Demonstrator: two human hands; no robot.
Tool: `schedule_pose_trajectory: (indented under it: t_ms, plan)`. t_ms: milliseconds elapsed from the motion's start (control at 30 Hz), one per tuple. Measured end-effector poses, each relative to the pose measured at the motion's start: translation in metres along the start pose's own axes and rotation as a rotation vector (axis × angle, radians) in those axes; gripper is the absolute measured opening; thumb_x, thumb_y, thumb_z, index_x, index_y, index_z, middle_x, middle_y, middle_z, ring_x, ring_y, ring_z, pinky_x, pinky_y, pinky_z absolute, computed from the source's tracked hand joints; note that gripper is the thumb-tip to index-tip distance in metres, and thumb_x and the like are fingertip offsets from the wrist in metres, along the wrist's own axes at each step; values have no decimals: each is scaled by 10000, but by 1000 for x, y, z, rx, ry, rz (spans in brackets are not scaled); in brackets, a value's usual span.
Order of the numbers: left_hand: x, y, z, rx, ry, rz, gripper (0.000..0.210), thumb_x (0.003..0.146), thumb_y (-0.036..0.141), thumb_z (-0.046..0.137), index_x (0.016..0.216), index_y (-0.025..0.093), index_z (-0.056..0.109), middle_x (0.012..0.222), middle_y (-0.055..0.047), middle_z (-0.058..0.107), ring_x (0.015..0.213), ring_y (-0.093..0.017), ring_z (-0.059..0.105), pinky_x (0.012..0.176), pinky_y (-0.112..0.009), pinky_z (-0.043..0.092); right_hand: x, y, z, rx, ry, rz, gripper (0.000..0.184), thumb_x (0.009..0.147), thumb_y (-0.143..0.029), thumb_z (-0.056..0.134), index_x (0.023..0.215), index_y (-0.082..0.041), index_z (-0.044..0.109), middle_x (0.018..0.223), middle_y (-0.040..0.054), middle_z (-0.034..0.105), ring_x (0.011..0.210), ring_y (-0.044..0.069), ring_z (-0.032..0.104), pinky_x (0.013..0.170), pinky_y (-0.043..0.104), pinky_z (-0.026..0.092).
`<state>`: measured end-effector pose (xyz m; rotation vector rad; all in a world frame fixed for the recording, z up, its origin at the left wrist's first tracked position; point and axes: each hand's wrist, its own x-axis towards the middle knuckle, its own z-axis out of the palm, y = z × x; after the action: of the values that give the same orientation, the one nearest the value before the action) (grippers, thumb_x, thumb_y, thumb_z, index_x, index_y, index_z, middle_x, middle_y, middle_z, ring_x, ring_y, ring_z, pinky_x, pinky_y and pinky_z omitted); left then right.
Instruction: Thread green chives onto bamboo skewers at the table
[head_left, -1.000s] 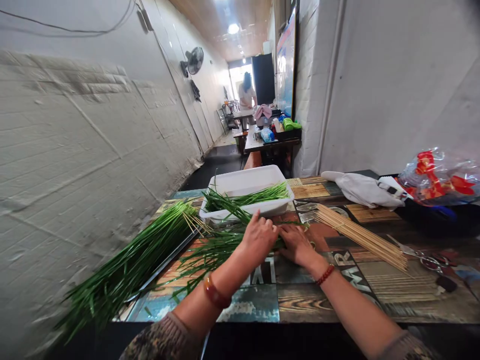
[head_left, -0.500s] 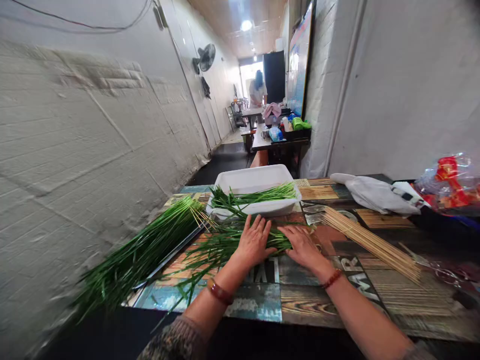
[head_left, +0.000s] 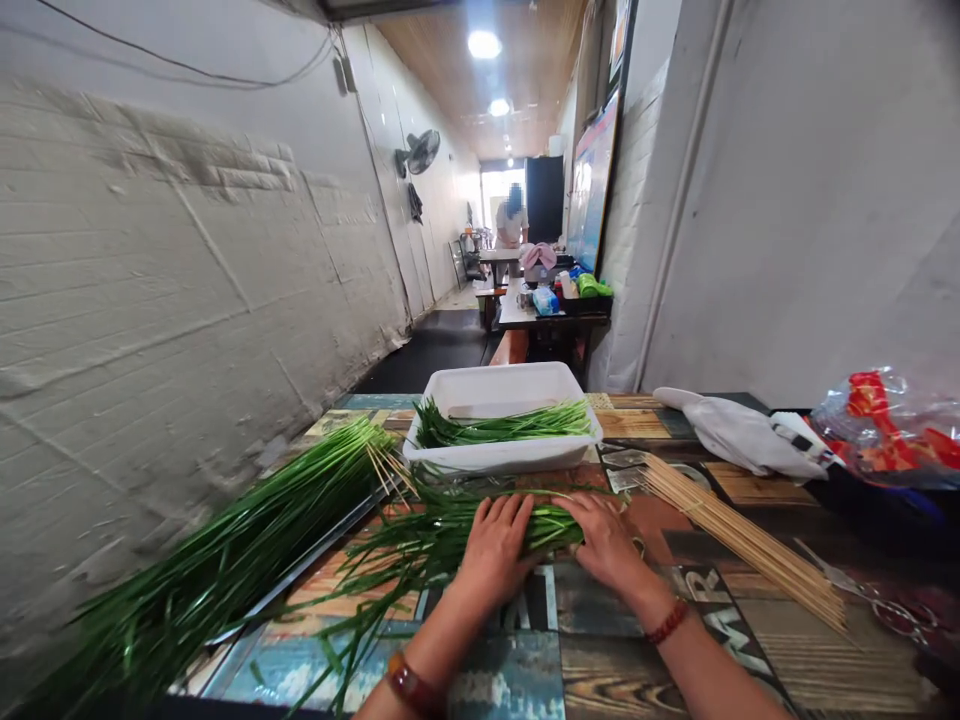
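Note:
Loose garlic chives (head_left: 435, 540) lie across the table in front of me, leafy ends fanned out to the left and pale stems to the right. My left hand (head_left: 495, 545) is closed over the middle of this bunch. Around the stem end my right hand (head_left: 606, 540) has its fingers curled, thumb side towards the left hand. Just beyond stands a white plastic tub (head_left: 495, 460) holding more cut chives (head_left: 514, 427). A bigger heap of long chives (head_left: 247, 545) slants along the table's left side, with several thin sticks at its stem end.
Bamboo skewers (head_left: 739, 535) lie in a bundle to the right, with scissors (head_left: 896, 612) near them. Farther right are a white cloth-like item (head_left: 739, 430) and a clear plastic bag with red print (head_left: 885, 425). A wall (head_left: 187, 260) runs along the left. Another person (head_left: 512, 222) stands far back.
My fingers, flatter and more spread before, now curl around the loose chives. Some strands that crossed the tub's near rim now lie below it on the table. The view has tilted upward.

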<state>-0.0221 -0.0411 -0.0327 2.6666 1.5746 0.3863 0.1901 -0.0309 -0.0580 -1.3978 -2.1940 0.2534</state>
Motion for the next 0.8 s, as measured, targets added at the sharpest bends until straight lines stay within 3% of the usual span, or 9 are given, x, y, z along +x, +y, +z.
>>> schedule_pose_trajectory:
  t_ms: [100, 233, 333, 600, 700, 800]
  plan:
    - [9, -5, 2, 54, -28, 1, 509, 875, 215, 526, 1377, 248, 445, 1301, -87, 590, 1193, -276, 527, 1064, -499, 340, 0, 3, -3, 32, 59, -68, 585, 735, -210, 680, 1307, -240, 563, 1287, 75, 599, 1180, 269, 534, 1014, 433, 406]
    - [25, -12, 4, 152, -51, 39, 380, 916, 185, 446, 1285, 240, 518, 1155, -95, 632, 1060, -279, 580, 893, -459, 454, 8, 1, -13, -35, 300, -113, 409, 870, -298, 608, 1272, -239, 568, 1257, 83, 612, 1169, 254, 552, 1003, 432, 431]
    - [32, -18, 7, 194, -46, 89, 362, 918, 187, 460, 1269, 237, 528, 1133, -91, 631, 1021, -277, 585, 839, -433, 468, 24, -8, -24, -128, 379, -148, 355, 930, -265, 525, 1283, -238, 553, 1255, 86, 614, 1164, 247, 555, 992, 436, 436]
    - [28, -36, 7, 195, -6, 53, 442, 911, 163, 475, 1339, 271, 500, 1125, -79, 633, 1012, -255, 581, 852, -399, 437, 85, -29, -25, -247, 348, -161, 447, 928, -217, 523, 1374, -214, 487, 1345, 96, 570, 1239, 262, 472, 1063, 452, 315]
    - [29, -42, 5, 189, -3, -7, 500, 861, 149, 529, 1351, 247, 508, 1134, -94, 630, 1031, -278, 571, 862, -416, 423, 95, -31, -21, -254, 278, -101, 365, 932, -271, 548, 1294, -223, 557, 1211, 85, 644, 1120, 250, 527, 1012, 433, 319]
    - [32, -47, 6, 151, 15, 30, 544, 839, 187, 571, 1376, 221, 491, 1176, -110, 618, 1056, -285, 552, 883, -414, 412, 101, -29, -20, -283, 258, 9, 268, 938, -260, 541, 1194, -262, 619, 1063, 56, 677, 1021, 233, 538, 931, 395, 337]
